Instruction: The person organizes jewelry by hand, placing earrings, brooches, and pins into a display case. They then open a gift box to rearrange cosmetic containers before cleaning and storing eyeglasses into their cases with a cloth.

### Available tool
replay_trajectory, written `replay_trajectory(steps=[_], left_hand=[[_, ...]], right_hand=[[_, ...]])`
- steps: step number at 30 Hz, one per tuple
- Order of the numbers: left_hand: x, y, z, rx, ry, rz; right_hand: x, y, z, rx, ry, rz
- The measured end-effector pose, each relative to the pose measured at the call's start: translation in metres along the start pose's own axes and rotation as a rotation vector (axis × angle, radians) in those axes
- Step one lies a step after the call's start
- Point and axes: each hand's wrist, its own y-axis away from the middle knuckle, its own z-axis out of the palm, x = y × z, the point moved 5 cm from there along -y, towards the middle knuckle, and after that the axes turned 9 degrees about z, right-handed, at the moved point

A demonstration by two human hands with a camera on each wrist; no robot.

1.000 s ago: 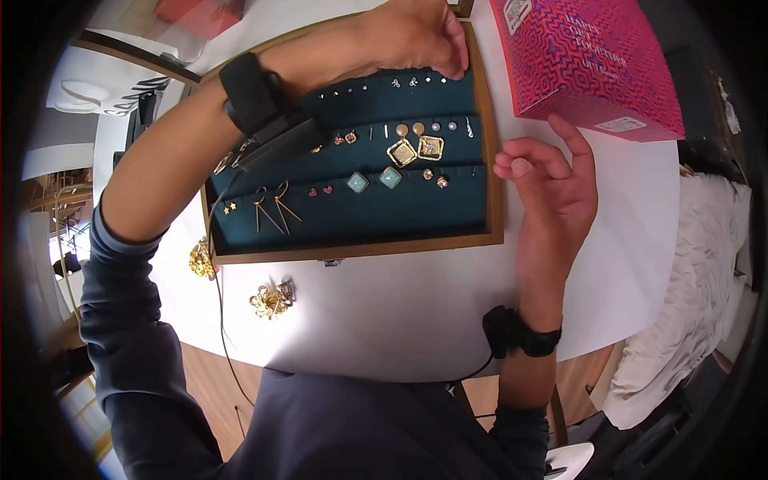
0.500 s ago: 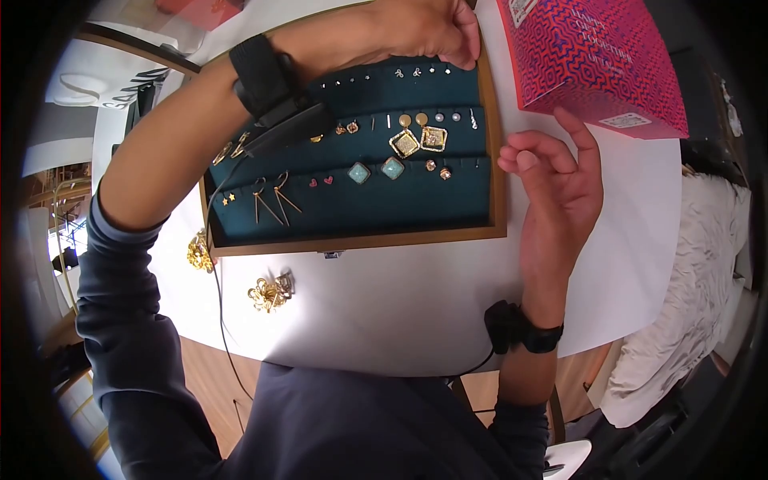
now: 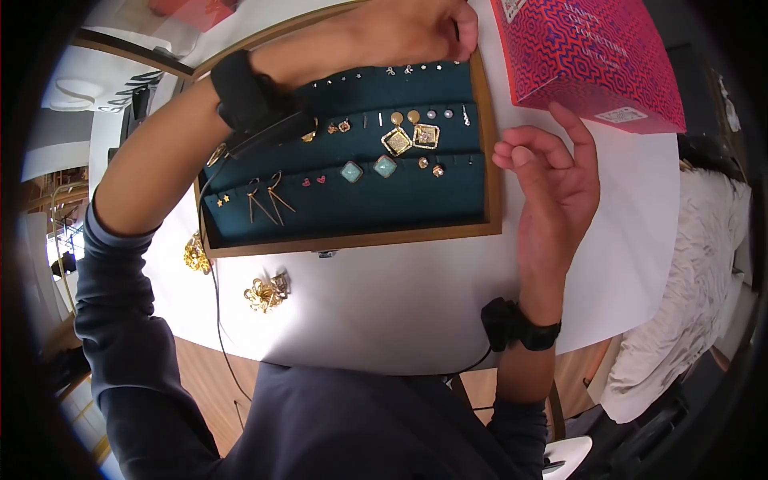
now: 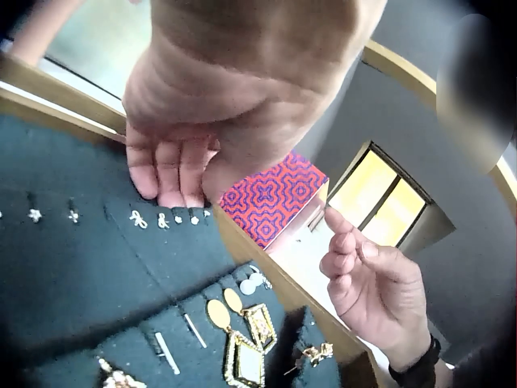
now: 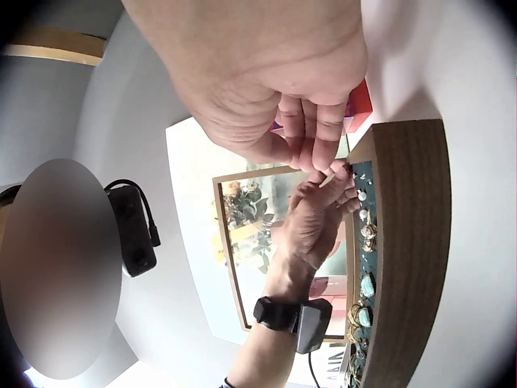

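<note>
A wooden jewelry box with dark green padded rows holds many earrings. Reaching across it, my left hand has its fingers curled down at the far right end of the top row. A tiny stud earring sits right at its thumb and fingertips, partly hidden by them. Two other small studs and bow-shaped earrings stand beside it. My right hand hovers off the box's right side, fingers loosely bent, with nothing visible in them.
A pink and blue patterned box stands right of the jewelry box. Gold ornaments lie on the white table at the front left. A cable runs down from the left wrist camera. The raised glass lid is behind.
The left hand has risen slightly off the row's end, and a small stud now shows below its fingertips. The right hand keeps its pose. The view has shifted slightly.
</note>
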Motion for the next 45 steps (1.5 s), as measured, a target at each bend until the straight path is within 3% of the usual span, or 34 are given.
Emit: replay_trajectory(steps=[15, 17, 20, 23, 29, 32, 33, 36, 43, 45], left_hand=[[-0.018, 0.004, 0.008, -0.064, 0.764, 0.083], [-0.021, 0.002, 0.007, -0.060, 0.734, 0.031], [-0.032, -0.012, -0.003, -0.011, 0.370, -0.087], [-0.028, -0.006, -0.011, -0.012, 0.199, -0.061], [-0.031, 0.012, -0.019, -0.038, 0.217, -0.113], [-0.042, 0.029, -0.030, -0.115, 0.275, -0.216], [-0.038, 0.036, -0.032, -0.143, 0.249, -0.320], [-0.030, 0.049, -0.033, -0.182, 0.366, -0.377], [-0.038, 0.049, -0.027, -0.255, 0.470, -0.325], [-0.036, 0.053, -0.035, -0.154, 0.434, -0.323]], right_hand=[[0.001, 0.000, 0.001, -0.011, 0.007, -0.004], [0.001, 0.000, 0.000, -0.007, -0.006, -0.002], [0.002, -0.001, -0.001, 0.004, 0.006, -0.004], [0.003, -0.001, -0.002, 0.001, -0.007, -0.005], [0.001, 0.001, -0.003, 0.076, 0.048, 0.028], [0.003, 0.000, -0.007, 0.115, 0.047, 0.035], [0.003, 0.001, -0.008, 0.121, 0.049, 0.039], [0.003, 0.000, -0.007, 0.137, 0.053, 0.047], [0.005, 0.001, -0.009, 0.138, 0.047, 0.048], [0.005, 0.000, -0.009, 0.136, 0.060, 0.039]])
